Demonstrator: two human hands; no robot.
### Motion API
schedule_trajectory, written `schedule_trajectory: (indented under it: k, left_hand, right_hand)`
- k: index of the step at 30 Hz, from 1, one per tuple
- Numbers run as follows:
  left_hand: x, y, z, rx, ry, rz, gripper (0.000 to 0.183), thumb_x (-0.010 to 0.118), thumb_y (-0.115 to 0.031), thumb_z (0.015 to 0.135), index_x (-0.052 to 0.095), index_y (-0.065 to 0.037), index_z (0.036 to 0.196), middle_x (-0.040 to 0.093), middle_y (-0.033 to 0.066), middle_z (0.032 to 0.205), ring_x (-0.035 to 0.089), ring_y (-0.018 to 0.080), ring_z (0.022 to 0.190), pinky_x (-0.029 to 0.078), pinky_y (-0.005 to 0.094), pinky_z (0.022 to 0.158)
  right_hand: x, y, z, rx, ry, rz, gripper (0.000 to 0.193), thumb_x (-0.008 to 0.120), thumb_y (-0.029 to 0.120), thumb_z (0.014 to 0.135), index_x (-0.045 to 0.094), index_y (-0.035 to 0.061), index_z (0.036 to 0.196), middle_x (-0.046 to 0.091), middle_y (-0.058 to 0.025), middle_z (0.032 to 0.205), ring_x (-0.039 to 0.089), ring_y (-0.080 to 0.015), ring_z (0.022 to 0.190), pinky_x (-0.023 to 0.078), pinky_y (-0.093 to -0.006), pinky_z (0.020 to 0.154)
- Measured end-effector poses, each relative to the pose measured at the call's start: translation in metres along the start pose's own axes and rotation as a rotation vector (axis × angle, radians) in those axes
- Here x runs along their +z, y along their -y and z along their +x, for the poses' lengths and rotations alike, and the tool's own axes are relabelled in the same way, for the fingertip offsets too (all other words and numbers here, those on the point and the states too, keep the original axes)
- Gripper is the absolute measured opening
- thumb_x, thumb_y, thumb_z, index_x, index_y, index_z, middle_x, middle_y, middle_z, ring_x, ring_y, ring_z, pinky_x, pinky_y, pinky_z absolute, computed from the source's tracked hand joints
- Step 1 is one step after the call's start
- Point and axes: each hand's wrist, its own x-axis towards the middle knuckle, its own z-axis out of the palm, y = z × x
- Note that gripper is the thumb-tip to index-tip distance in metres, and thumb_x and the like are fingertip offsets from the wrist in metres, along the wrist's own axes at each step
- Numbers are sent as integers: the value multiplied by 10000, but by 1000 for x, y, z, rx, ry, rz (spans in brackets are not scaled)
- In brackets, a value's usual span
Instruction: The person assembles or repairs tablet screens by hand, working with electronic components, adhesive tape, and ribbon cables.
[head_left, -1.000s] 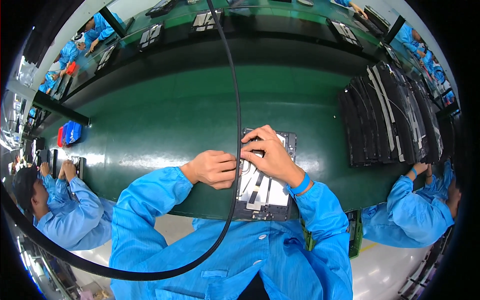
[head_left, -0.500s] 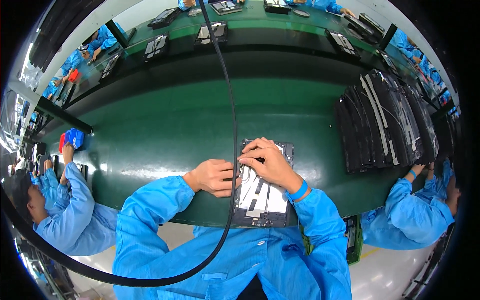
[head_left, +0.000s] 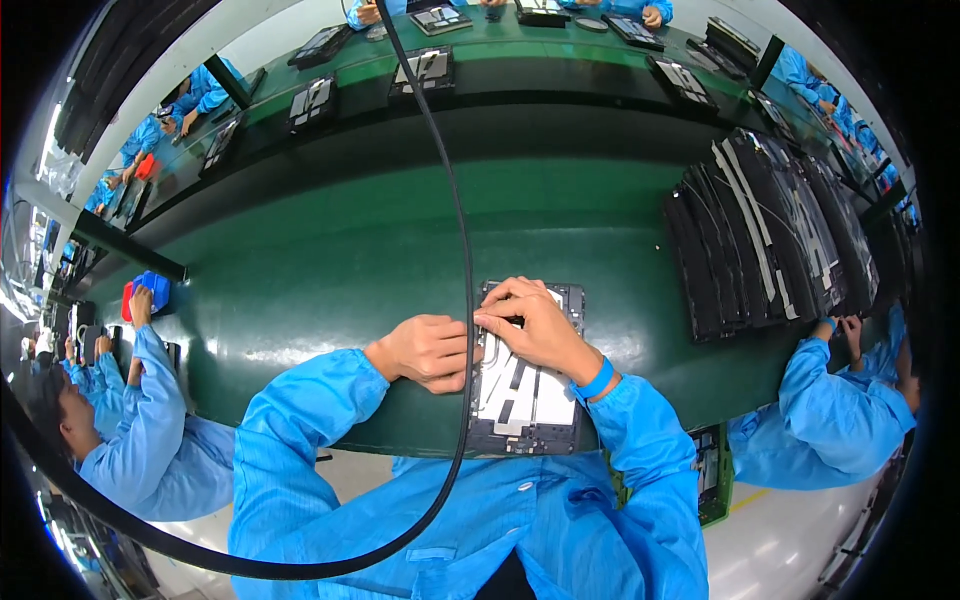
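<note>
At the green bench's (head_left: 330, 270) near edge, an opened tablet (head_left: 527, 385) lies long axis toward the person; right hand (head_left: 535, 328) presses fingertips on its upper left, left hand (head_left: 428, 351) loosely curled, steadying its left edge.

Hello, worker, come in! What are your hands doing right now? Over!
Left hand curled at left edge of flat dark open-backed tablet. Right hand on top, fingertips pressing inside. Thick black cable hangs across view, over left hand.

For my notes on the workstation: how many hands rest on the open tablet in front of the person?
2. The left hand touches the left edge of the open tablet; the right hand presses on its upper part. Fingertips underneath may be hidden.
</note>
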Motion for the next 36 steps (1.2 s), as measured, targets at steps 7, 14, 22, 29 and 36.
schedule_trajectory:
  k: [7, 14, 22, 29, 36]
  left_hand:
    - [1, 13, 5, 10, 19, -59, 215, 750, -234, 916, 773, -49, 1023, 749, 98, 967, 738, 272, 865, 635, 388, 771]
    - [5, 12, -2, 59, -31, -96, 236, 734, -244, 931, 793, -43, 1040, 760, 107, 991, 749, 281, 898, 636, 391, 798]
    - [3, 13, -2, 28, -13, -88, 253, 734, -258, 939, 799, -45, 1059, 763, 102, 1009, 746, 278, 925, 637, 390, 814]
    - [2, 28, 9, 48, 3, -103, 205, 760, -233, 946, 767, -42, 1021, 739, 102, 975, 732, 291, 889, 631, 396, 772]
    - [4, 42, 9, 63, -48, -97, 232, 748, -225, 952, 766, -14, 1048, 737, 127, 992, 729, 309, 877, 637, 420, 779]
  right_hand:
    - [-1, 1, 1, -11, -6, -3, 185, 796, 230, 991, 878, 67, 1023, 771, -92, 1043, 680, -286, 1004, 472, -436, 962]
    - [-1, 1, 1, 10, -5, 7, 186, 797, 234, 992, 882, 72, 1024, 773, -91, 1037, 679, -281, 1003, 472, -440, 965]
    - [-2, 2, 1, 34, 11, -1, 181, 795, 236, 996, 884, 81, 1022, 774, -77, 1032, 677, -267, 1012, 460, -435, 964]
    - [-5, 2, 4, 52, -26, 53, 159, 828, 212, 959, 881, 72, 1012, 777, -80, 1000, 698, -264, 945, 505, -413, 910]
    - [-5, 0, 6, 169, -82, 156, 149, 881, 133, 893, 875, 37, 1007, 770, -118, 925, 704, -236, 790, 560, -364, 736]
